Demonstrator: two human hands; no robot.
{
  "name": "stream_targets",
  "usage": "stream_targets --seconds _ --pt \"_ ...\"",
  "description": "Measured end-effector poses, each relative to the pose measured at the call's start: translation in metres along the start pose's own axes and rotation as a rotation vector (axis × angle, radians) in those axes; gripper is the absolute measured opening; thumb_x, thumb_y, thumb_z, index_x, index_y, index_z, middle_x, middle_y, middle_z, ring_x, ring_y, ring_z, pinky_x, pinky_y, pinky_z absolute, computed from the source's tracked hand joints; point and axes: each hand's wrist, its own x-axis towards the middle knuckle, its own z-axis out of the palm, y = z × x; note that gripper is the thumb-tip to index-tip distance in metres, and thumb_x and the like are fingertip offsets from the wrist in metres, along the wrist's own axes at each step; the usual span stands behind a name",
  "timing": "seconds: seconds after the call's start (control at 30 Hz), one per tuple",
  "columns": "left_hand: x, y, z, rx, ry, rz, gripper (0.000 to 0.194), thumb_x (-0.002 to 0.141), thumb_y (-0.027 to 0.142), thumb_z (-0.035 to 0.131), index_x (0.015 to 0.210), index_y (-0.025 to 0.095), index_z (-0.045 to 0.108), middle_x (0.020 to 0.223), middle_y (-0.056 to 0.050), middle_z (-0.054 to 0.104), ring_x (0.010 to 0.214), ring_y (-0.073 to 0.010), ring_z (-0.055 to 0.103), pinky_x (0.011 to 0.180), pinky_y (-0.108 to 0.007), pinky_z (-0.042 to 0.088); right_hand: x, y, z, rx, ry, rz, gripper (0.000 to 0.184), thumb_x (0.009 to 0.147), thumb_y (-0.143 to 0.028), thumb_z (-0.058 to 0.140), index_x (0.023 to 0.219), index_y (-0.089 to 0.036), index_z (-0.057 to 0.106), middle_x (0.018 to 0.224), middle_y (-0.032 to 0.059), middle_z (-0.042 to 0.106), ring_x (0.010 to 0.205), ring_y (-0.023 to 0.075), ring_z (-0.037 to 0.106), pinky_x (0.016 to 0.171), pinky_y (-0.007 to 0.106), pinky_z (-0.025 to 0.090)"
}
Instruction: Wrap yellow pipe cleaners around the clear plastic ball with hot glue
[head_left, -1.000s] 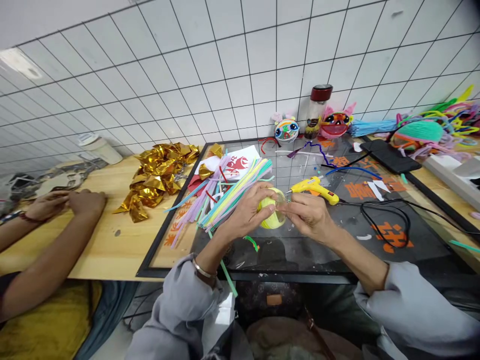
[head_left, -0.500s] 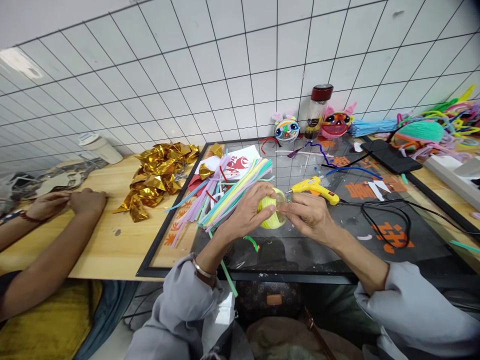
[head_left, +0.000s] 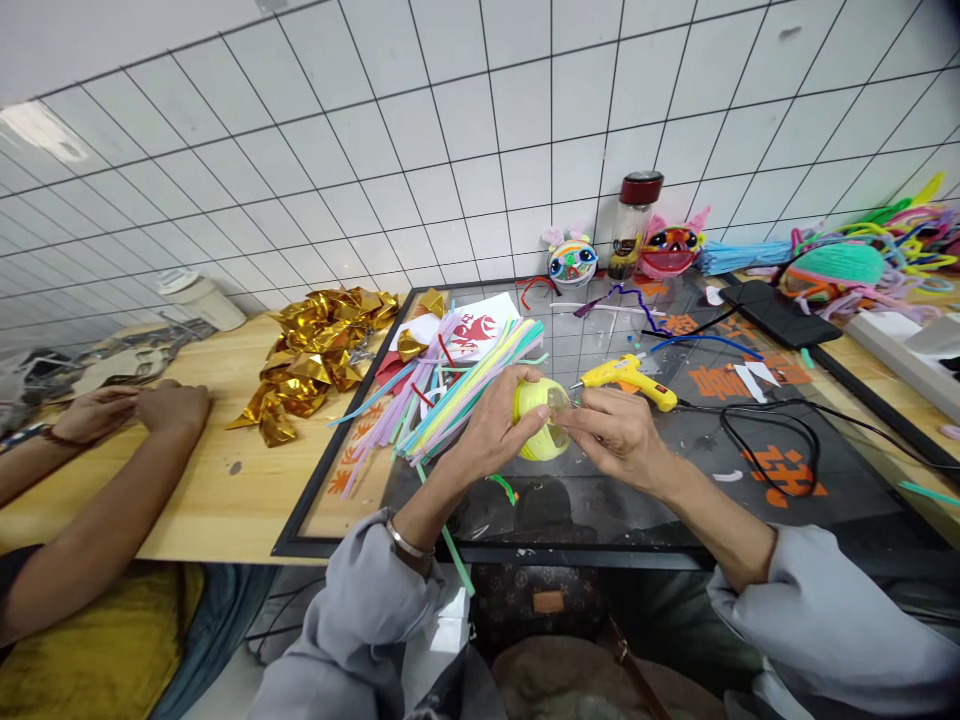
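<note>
Yellow-wrapped, clear-ended round piece [head_left: 541,444] worked between both hands

The person's left hand [head_left: 491,425] curls around the piece, thumb laid across its near side. The right hand [head_left: 619,430] meets it from the other side, thumb and forefinger drawn into a pinch at the clear end; whether they grip its edge or something small cannot be told. Fine fingertip work at that end seems to be the step in hand. The next move appears to call for a firm left grip and small, careful right-hand adjustments. Just beyond the right hand lies a yellow, pistol-shaped plastic glue gun [head_left: 630,377]; beyond the left hand spreads a bundle of pastel, fuzzy craft stems [head_left: 471,392].
</note>
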Motion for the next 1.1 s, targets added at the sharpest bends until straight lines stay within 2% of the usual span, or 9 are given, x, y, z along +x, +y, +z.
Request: stream_targets --seconds 0.23,0.47,0.6,0.7,0.87,1.1 --pt "-0.0009 0.0037 0.0017 0.032 0.014 -0.027 0.026 0.095 0.032 0.048 0.118 0.019 0.046 0.119 -0.012 0.059 0.113 -0.0259 0.057 0.103 -0.042 0.044 0.0012 -0.0011 0.0008 -0.006 0.014 -0.022 0.018 0.097 -0.014 0.054 0.091 -0.018 0.070 0.063 -0.0025 0.050 0.058 0.0122 0.045 0.057 0.027 0.031" --pt "-0.0008 0.0051 0.0032 0.050 0.013 -0.026 0.028 0.093 0.028 0.044 0.119 0.019 0.045 0.121 -0.012 0.059 0.116 -0.0256 0.056 0.105 -0.042 0.043 -0.0004 -0.0036 0.0025 0.059 0.011 0.028 0.008 0.095 -0.017 0.059 0.100 -0.017 0.066 0.072 0.0012 0.066 0.064 0.0145 0.059 0.060 0.028 0.040" --pt "-0.0004 0.0061 0.0035 0.062 0.006 -0.031 0.029 0.092 0.029 0.044 0.119 0.018 0.046 0.120 -0.012 0.059 0.114 -0.0256 0.056 0.104 -0.041 0.043 -0.0022 -0.0039 0.0027 0.059 0.014 0.047 0.022 0.094 -0.021 0.061 0.115 -0.015 0.063 0.082 0.0057 0.074 0.072 0.0183 0.067 0.066 0.030 0.047" --pt "-0.0005 0.0060 0.0037 0.056 0.005 -0.033 0.029 0.092 0.029 0.044 0.118 0.018 0.045 0.119 -0.012 0.059 0.113 -0.0256 0.056 0.103 -0.042 0.043 -0.0032 -0.0037 0.0030 0.050 0.018 0.060 0.029 0.093 -0.022 0.062 0.121 -0.014 0.062 0.088 0.0077 0.076 0.070 0.0180 0.068 0.066 0.031 0.048" --pt "-0.0009 0.0057 0.0041 0.065 0.006 -0.019 0.029 0.092 0.029 0.044 0.118 0.018 0.045 0.119 -0.012 0.059 0.112 -0.0258 0.056 0.102 -0.042 0.044 -0.0034 -0.0036 0.0025 0.034 -0.015 0.085 0.029 0.094 -0.026 0.060 0.122 -0.016 0.062 0.094 0.0080 0.078 0.068 0.0166 0.066 0.067 0.031 0.048" --pt "-0.0006 0.0064 0.0042 0.075 0.013 -0.006 0.028 0.092 0.028 0.045 0.117 0.019 0.046 0.117 -0.011 0.060 0.110 -0.0258 0.057 0.101 -0.042 0.044 -0.0031 -0.0032 0.0019 0.035 -0.053 0.072 0.026 0.093 -0.025 0.061 0.116 -0.014 0.065 0.085 0.0069 0.074 0.072 0.0183 0.066 0.067 0.031 0.045"
